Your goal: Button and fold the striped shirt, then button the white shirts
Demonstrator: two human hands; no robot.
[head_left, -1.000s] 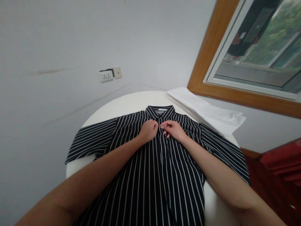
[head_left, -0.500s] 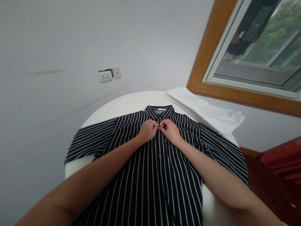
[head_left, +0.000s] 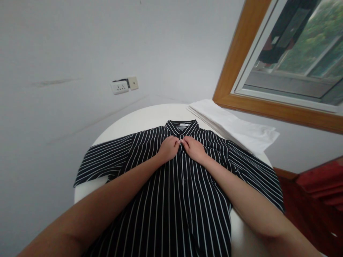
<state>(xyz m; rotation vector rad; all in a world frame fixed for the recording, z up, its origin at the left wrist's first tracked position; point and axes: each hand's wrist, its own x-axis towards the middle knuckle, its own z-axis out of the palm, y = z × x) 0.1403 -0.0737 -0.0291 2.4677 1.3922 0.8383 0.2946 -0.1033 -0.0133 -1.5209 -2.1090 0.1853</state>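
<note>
A black shirt with white stripes [head_left: 166, 200] lies face up, its collar [head_left: 187, 128] at the far end and its sleeves spread to both sides. Just below the collar, my left hand [head_left: 169, 147] pinches the front placket with thumb and fingertips together. My right hand [head_left: 194, 148] pinches the same spot from the other side, the two sets of fingertips nearly touching. Whatever small part of the placket lies between them is hidden by the fingers. Lower down the front, a dark button [head_left: 184, 181] shows on the placket.
The shirt rests on a round white table [head_left: 150, 112] against a grey-white wall. Folded white cloth [head_left: 230, 123] lies at the table's back right. A wall socket [head_left: 119, 87] and a wood-framed window [head_left: 227, 71] are behind. Red fabric [head_left: 324, 182] shows at the lower right.
My right fingers have closed in slightly at the placket, and the dark gap between thumb and finger is gone. The left hand and the shirt look about the same.
</note>
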